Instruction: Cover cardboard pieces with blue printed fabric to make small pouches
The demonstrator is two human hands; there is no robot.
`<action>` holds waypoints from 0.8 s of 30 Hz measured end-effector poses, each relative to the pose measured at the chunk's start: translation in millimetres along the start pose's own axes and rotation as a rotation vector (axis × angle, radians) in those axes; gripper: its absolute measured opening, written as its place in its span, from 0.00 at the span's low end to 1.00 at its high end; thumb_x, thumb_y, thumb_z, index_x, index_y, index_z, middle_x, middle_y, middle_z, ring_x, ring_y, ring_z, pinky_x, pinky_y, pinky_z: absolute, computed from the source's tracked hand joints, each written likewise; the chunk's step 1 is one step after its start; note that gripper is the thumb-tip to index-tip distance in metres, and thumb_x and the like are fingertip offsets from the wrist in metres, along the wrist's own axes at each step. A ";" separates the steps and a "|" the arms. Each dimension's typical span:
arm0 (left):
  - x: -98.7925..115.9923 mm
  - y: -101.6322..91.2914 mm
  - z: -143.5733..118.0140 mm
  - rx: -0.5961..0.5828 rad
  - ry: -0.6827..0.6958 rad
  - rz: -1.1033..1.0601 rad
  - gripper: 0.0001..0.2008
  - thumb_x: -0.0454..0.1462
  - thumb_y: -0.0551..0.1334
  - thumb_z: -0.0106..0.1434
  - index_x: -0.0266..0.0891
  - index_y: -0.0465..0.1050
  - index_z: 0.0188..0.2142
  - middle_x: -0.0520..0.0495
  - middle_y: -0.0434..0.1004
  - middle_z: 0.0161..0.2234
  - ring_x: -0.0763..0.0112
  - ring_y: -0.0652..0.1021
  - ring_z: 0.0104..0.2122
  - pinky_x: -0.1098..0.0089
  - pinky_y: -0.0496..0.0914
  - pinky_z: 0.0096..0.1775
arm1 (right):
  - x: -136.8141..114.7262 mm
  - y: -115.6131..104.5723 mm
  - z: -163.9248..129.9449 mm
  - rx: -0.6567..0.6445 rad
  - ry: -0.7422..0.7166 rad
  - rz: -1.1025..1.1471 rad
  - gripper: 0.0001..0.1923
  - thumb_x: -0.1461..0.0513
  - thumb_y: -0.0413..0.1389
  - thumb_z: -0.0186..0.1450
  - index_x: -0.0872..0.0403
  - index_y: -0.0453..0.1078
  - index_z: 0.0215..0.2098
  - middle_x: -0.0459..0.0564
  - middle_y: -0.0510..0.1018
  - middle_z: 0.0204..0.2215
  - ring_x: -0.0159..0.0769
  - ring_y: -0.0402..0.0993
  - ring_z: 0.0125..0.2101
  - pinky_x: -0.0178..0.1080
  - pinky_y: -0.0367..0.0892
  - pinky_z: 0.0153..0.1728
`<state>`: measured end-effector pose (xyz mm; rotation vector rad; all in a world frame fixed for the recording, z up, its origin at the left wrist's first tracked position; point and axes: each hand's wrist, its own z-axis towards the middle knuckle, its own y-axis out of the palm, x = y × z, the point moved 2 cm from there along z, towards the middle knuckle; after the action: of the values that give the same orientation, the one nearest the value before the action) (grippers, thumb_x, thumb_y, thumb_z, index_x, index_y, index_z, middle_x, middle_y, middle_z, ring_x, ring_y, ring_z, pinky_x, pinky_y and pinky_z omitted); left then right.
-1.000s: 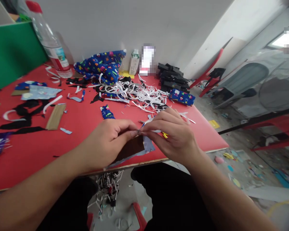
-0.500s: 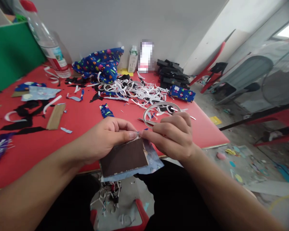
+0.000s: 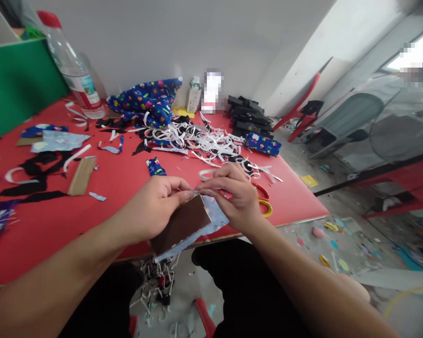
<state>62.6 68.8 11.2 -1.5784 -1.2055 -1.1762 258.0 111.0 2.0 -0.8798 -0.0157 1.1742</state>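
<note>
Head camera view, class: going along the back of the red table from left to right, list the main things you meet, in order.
Plastic bottle with red cap → blue patterned cloth heap → small green-and-white carton → stack of black pieces.

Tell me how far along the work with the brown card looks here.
Done: a heap of peeled white strips and a black stack lie on the red table. In hand: left hand and right hand pinch the brown card at its corner. Left: its pale backing remains attached.
</note>
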 end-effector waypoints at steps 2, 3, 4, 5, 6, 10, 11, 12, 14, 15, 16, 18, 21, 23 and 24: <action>1.3 -1.4 0.1 0.038 0.103 0.150 0.12 0.44 0.64 0.67 0.40 0.80 0.32 0.49 0.82 0.28 0.67 0.77 0.27 0.70 0.66 0.29 | 0.5 3.9 1.0 -0.040 0.128 0.111 0.05 0.62 0.63 0.70 0.48 0.83 0.38 0.46 0.78 0.35 0.37 0.74 0.36 0.43 0.67 0.42; 1.9 -1.7 -0.1 0.050 0.128 0.209 0.13 0.44 0.63 0.68 0.40 0.81 0.32 0.48 0.82 0.28 0.66 0.78 0.28 0.69 0.67 0.30 | -0.1 4.3 1.6 -0.053 0.150 0.123 0.05 0.62 0.63 0.70 0.49 0.83 0.38 0.46 0.79 0.35 0.37 0.74 0.36 0.43 0.67 0.42; 2.4 -1.9 -0.5 0.060 0.139 0.256 0.13 0.44 0.63 0.68 0.40 0.81 0.32 0.48 0.82 0.28 0.65 0.78 0.29 0.69 0.67 0.31 | -1.2 3.6 2.3 -0.064 0.139 0.101 0.04 0.63 0.64 0.70 0.49 0.83 0.38 0.46 0.80 0.35 0.37 0.74 0.36 0.43 0.67 0.42; 3.0 -1.7 -1.1 0.068 0.142 0.294 0.13 0.44 0.62 0.69 0.40 0.80 0.31 0.48 0.82 0.28 0.65 0.78 0.30 0.68 0.67 0.31 | -2.8 2.0 3.1 -0.078 0.102 0.051 0.04 0.63 0.64 0.70 0.48 0.83 0.38 0.46 0.82 0.35 0.38 0.73 0.37 0.44 0.66 0.43; 3.8 -1.2 -1.9 0.072 0.141 0.326 0.14 0.44 0.62 0.69 0.40 0.80 0.31 0.48 0.83 0.28 0.65 0.78 0.30 0.68 0.66 0.31 | -4.8 -0.4 3.9 -0.098 0.044 -0.023 0.05 0.62 0.64 0.71 0.48 0.83 0.39 0.46 0.83 0.36 0.38 0.73 0.37 0.44 0.65 0.43; 5.1 2.5 -4.2 0.080 0.129 0.372 0.15 0.43 0.61 0.69 0.40 0.78 0.29 0.49 0.81 0.26 0.66 0.77 0.27 0.68 0.64 0.29 | -13.6 -12.8 5.2 -0.140 -0.294 -0.403 0.06 0.63 0.62 0.72 0.45 0.82 0.41 0.41 0.87 0.37 0.38 0.68 0.37 0.45 0.60 0.41; 3.8 2.9 -3.7 0.078 0.114 0.368 0.15 0.44 0.61 0.69 0.40 0.78 0.29 0.48 0.81 0.26 0.66 0.76 0.27 0.69 0.63 0.28 | -15.8 -16.2 5.0 -0.138 -0.381 -0.469 0.07 0.64 0.62 0.73 0.45 0.81 0.41 0.39 0.87 0.37 0.38 0.67 0.36 0.44 0.59 0.40; 1.6 2.7 -2.6 0.076 0.093 0.360 0.15 0.44 0.61 0.69 0.40 0.78 0.29 0.48 0.81 0.26 0.66 0.76 0.27 0.69 0.63 0.27 | -18.0 -19.7 4.6 -0.132 -0.470 -0.505 0.07 0.64 0.62 0.73 0.45 0.80 0.40 0.38 0.87 0.37 0.38 0.67 0.36 0.44 0.59 0.40; -5.7 -0.5 1.7 0.094 0.034 0.320 0.14 0.44 0.62 0.67 0.40 0.77 0.28 0.47 0.80 0.25 0.66 0.75 0.25 0.70 0.62 0.26 | -21.8 -27.7 3.8 -0.093 -0.591 -0.507 0.08 0.65 0.62 0.72 0.44 0.80 0.39 0.35 0.87 0.36 0.37 0.66 0.37 0.44 0.60 0.40; -10.5 -3.1 4.4 0.111 -0.002 0.290 0.13 0.44 0.62 0.66 0.40 0.77 0.28 0.47 0.80 0.24 0.66 0.75 0.24 0.70 0.62 0.25 | -22.8 -31.9 3.7 -0.062 -0.613 -0.494 0.08 0.65 0.63 0.72 0.43 0.80 0.39 0.35 0.87 0.35 0.37 0.66 0.37 0.44 0.60 0.40; -15.5 -6.1 7.1 0.133 -0.033 0.255 0.13 0.44 0.62 0.65 0.40 0.76 0.29 0.47 0.79 0.24 0.66 0.75 0.23 0.70 0.62 0.25 | -22.8 -35.6 3.9 -0.035 -0.605 -0.484 0.08 0.65 0.64 0.71 0.43 0.80 0.40 0.35 0.87 0.35 0.37 0.66 0.37 0.44 0.60 0.41; -24.4 -11.0 12.0 0.156 -0.066 0.200 0.13 0.46 0.63 0.65 0.40 0.77 0.30 0.46 0.80 0.24 0.66 0.76 0.23 0.70 0.63 0.25 | -19.1 -39.8 5.2 0.007 -0.518 -0.462 0.09 0.66 0.65 0.70 0.43 0.80 0.43 0.36 0.87 0.35 0.38 0.67 0.36 0.45 0.60 0.42; -32.1 -12.0 16.8 0.128 -0.054 0.153 0.13 0.46 0.64 0.65 0.39 0.79 0.33 0.44 0.83 0.29 0.65 0.78 0.26 0.69 0.67 0.28 | -7.4 -35.5 7.4 0.001 -0.330 -0.324 0.12 0.65 0.61 0.73 0.46 0.79 0.53 0.43 0.87 0.35 0.38 0.70 0.34 0.45 0.63 0.39; -33.7 -10.1 18.9 0.114 -0.049 0.092 0.12 0.45 0.65 0.64 0.39 0.79 0.35 0.44 0.84 0.31 0.65 0.80 0.28 0.69 0.69 0.30 | 0.2 -28.9 7.9 -0.030 -0.209 -0.186 0.18 0.64 0.56 0.75 0.48 0.75 0.61 0.45 0.85 0.33 0.38 0.71 0.32 0.45 0.65 0.37; -33.9 -9.1 19.9 0.112 -0.054 0.043 0.11 0.44 0.65 0.64 0.39 0.79 0.36 0.45 0.84 0.32 0.66 0.80 0.28 0.69 0.69 0.30 | 3.0 -25.9 7.8 -0.050 -0.142 -0.121 0.21 0.64 0.54 0.76 0.48 0.72 0.65 0.46 0.84 0.33 0.38 0.72 0.31 0.45 0.66 0.37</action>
<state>53.8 82.3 -25.9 -1.5533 -1.2447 -1.0267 276.3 115.3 21.7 -0.8264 -0.2120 1.1242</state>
